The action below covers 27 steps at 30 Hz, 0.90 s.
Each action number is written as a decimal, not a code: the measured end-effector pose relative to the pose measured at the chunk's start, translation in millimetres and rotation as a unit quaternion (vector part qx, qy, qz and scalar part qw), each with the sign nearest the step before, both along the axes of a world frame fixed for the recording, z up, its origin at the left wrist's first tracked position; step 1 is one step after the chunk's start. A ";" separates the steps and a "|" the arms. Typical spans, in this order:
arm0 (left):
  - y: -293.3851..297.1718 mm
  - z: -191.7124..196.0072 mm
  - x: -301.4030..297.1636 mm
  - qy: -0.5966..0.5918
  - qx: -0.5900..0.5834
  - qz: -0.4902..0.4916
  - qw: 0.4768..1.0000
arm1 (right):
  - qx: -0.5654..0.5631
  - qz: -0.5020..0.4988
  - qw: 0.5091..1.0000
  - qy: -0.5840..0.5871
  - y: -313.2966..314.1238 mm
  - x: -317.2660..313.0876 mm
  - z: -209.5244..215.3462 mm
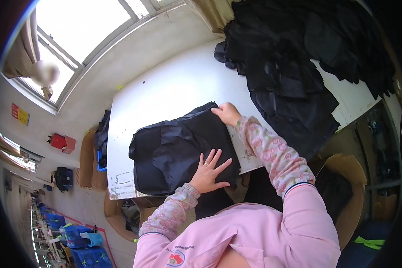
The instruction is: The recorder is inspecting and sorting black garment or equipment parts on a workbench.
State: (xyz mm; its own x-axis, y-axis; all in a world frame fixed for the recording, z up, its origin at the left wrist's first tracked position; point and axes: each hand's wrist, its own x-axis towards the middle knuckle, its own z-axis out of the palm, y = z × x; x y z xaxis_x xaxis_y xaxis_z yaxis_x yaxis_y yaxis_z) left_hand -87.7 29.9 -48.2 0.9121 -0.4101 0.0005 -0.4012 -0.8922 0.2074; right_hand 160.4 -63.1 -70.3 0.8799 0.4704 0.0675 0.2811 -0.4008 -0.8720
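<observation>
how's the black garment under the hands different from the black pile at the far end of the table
The black garment lies alone, spread fairly flat near the table's front edge; the black pile is many pieces heaped and crumpled, some spilling over the edge. The garment is far smaller than the pile. The left hand presses flat on the garment and the right hand grips its edge; neither touches the pile. Both are dark fabric.

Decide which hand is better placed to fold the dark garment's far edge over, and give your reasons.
Probably the right hand: its fingers already pinch the far edge of the dark garment. The left hand lies flat, fingers spread, on the near part, pinning it to the white table.
</observation>
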 end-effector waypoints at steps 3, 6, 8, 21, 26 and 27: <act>1.4 -5.9 -0.4 0.004 -0.006 -0.003 1.000 | 0.180 -0.126 0.961 0.168 3.4 47.4 47.6; 1.3 -6.0 -2.0 0.000 -0.029 -0.005 1.000 | 0.164 -0.120 0.976 0.081 -16.2 64.2 87.3; 5.0 -6.5 -4.4 0.003 -0.025 0.003 1.000 | 0.052 -0.039 0.996 0.056 -17.5 49.3 102.3; 0.1 -11.0 3.0 0.007 -0.045 0.011 0.999 | -0.030 -0.134 0.987 -0.084 -48.8 39.8 29.3; 0.2 -6.6 0.9 0.017 -0.039 0.013 0.999 | -0.211 -0.319 0.876 -0.294 -203.0 55.0 7.4; -1.2 -6.7 1.4 0.013 -0.041 0.008 0.999 | -0.278 -0.344 0.871 -0.213 -235.8 59.0 0.1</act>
State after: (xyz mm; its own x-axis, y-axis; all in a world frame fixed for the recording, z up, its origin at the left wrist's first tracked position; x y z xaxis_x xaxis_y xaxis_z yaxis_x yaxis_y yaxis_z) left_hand -86.3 28.7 -54.9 0.9190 -0.3942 0.0093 -0.3797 -0.8783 0.2907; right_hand 219.5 -298.9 -70.1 0.9172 -0.0933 0.3873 0.0590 -0.9297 -0.3636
